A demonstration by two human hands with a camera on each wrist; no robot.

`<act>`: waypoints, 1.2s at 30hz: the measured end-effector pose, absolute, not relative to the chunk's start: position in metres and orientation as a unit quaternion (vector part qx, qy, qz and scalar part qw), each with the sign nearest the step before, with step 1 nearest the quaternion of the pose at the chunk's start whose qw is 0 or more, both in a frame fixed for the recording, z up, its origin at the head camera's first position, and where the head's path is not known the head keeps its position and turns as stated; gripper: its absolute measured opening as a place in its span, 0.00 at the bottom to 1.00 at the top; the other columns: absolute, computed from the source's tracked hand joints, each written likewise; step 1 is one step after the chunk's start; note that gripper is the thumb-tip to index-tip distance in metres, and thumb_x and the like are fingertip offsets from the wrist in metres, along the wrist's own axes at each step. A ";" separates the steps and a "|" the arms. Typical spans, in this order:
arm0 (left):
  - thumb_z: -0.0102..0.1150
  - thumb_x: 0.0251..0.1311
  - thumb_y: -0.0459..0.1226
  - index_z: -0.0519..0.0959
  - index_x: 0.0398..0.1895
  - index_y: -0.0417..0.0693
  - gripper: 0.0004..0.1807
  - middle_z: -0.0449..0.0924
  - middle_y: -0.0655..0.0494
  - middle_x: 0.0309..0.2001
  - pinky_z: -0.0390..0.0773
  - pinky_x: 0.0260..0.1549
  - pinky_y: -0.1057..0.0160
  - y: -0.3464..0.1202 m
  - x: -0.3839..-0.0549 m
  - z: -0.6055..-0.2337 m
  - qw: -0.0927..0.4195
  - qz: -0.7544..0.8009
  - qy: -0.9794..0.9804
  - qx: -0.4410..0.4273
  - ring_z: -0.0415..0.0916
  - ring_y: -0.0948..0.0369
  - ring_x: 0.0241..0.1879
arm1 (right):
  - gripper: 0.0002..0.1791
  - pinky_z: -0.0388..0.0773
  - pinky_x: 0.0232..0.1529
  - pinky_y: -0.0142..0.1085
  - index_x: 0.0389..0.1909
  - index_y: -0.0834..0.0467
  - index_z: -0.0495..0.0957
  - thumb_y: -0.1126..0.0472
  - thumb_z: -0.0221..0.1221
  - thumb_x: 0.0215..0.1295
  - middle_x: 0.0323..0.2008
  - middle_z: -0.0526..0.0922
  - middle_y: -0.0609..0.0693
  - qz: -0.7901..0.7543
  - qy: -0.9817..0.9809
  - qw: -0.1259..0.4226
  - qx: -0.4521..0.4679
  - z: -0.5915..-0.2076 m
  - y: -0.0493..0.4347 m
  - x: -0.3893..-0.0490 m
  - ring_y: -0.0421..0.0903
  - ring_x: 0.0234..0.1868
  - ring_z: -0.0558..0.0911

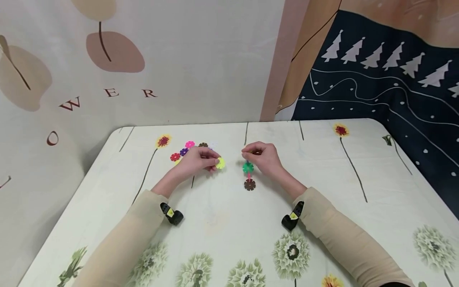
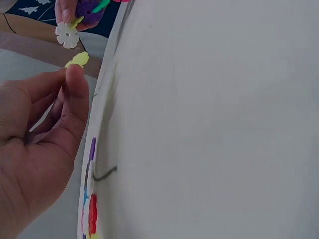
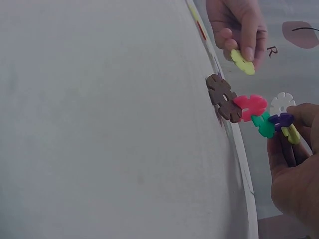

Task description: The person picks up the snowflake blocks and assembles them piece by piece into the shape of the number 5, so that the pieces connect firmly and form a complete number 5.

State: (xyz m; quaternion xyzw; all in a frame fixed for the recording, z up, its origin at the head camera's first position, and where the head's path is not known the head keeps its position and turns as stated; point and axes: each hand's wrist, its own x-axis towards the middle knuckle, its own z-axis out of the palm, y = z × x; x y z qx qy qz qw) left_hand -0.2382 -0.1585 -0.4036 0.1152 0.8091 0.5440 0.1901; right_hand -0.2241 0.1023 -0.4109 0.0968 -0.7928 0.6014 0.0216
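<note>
A short chain of flower-shaped plastic discs [image 1: 246, 166] hangs together over the middle of the table, slightly right. A brown disc [image 3: 219, 94] is at its near end, then a pink disc [image 3: 255, 105], a green disc [image 3: 263, 124] and a purple disc [image 3: 280, 121], with a white disc [image 3: 282, 101] and a small yellow disc [image 3: 293, 134] at the far end. The person's right hand [image 1: 267, 157] pinches that far end, thumb and fingers brought close together. I cannot tell whether the brown disc touches the table.

Just left of the chain, and apart from it, the left hand [image 1: 197, 161] pinches one loose yellow disc [image 1: 221, 163] between its thumb and fingertips. Beyond and left of that hand lie more loose discs, among them a red one [image 1: 175, 157], a dark purple one [image 1: 184, 152] and a bright pink one [image 1: 189, 144]; the hand hides some.

Both sleeves [image 1: 351, 235] are beige, and a black camera [image 1: 173, 216] sits at each wrist. The table [image 1: 222, 223] wears a flower-printed cover. Behind it hangs a pale lettered sheet [image 1: 201, 59], and to the far right a dark cloth [image 1: 344, 87] with white trees.
</note>
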 end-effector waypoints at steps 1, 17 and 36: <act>0.64 0.68 0.31 0.83 0.51 0.35 0.11 0.83 0.41 0.42 0.87 0.39 0.58 -0.156 -0.239 -0.403 0.189 0.554 0.804 0.107 0.83 0.53 0.34 | 0.06 0.77 0.41 0.30 0.39 0.65 0.88 0.69 0.69 0.63 0.40 0.87 0.56 0.600 -0.794 0.021 0.097 -0.411 0.103 -0.224 0.45 0.37 0.81; 0.63 0.69 0.29 0.81 0.53 0.31 0.12 0.84 0.40 0.43 0.87 0.42 0.56 -0.135 -0.246 -0.398 0.175 0.611 0.766 0.099 0.84 0.56 0.33 | 0.06 0.76 0.39 0.31 0.40 0.65 0.88 0.67 0.69 0.64 0.38 0.88 0.54 0.598 -0.797 0.015 0.087 -0.409 0.101 -0.223 0.46 0.37 0.80; 0.60 0.71 0.29 0.80 0.54 0.31 0.12 0.83 0.40 0.44 0.86 0.42 0.60 -0.134 -0.248 -0.400 0.181 0.642 0.742 0.072 0.84 0.56 0.34 | 0.07 0.75 0.36 0.30 0.42 0.65 0.88 0.67 0.68 0.65 0.40 0.88 0.54 0.602 -0.794 -0.003 0.088 -0.412 0.099 -0.225 0.46 0.37 0.80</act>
